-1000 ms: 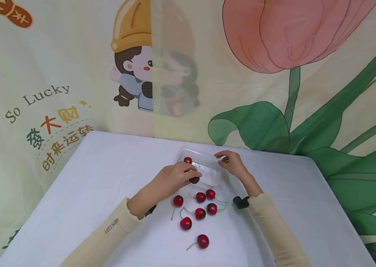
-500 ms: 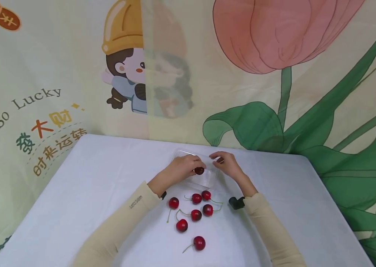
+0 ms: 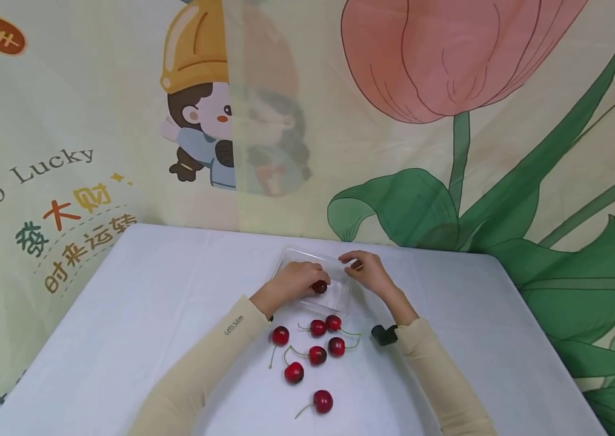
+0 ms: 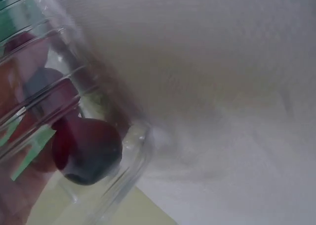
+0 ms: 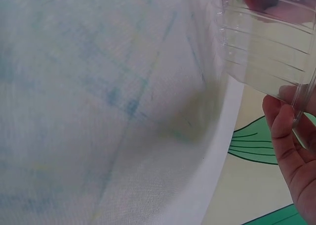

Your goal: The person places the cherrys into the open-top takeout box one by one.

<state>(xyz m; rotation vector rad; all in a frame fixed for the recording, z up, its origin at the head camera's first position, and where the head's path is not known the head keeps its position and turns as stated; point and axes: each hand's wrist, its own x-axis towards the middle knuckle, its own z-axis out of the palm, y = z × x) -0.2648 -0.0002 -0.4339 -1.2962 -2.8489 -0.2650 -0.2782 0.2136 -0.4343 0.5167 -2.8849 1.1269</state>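
A clear plastic box [image 3: 341, 297] stands near the table's back edge. My left hand [image 3: 295, 281] reaches over its left side and holds a dark red cherry [image 3: 319, 287] with the fingers inside the box. Through the clear wall in the left wrist view, a cherry [image 4: 89, 151] shows in the corner, with more dark red shapes behind it near the fingers. At the right side, my right hand [image 3: 370, 272] pinches the box's rim between thumb and fingers, plain in the right wrist view, where the box wall [image 5: 269, 42] is tilted across the corner.
Several stemmed cherries lie loose on the white table in front of the box, among them one cherry [image 3: 322, 401] nearest the front and one cherry [image 3: 280, 336] at the left. A patterned curtain [image 3: 280, 212] hangs right behind the table's back edge.
My left hand with the cherry has moved right and up within the box, then dropped slightly. My right hand stays at the rim. The head view has shifted a little.
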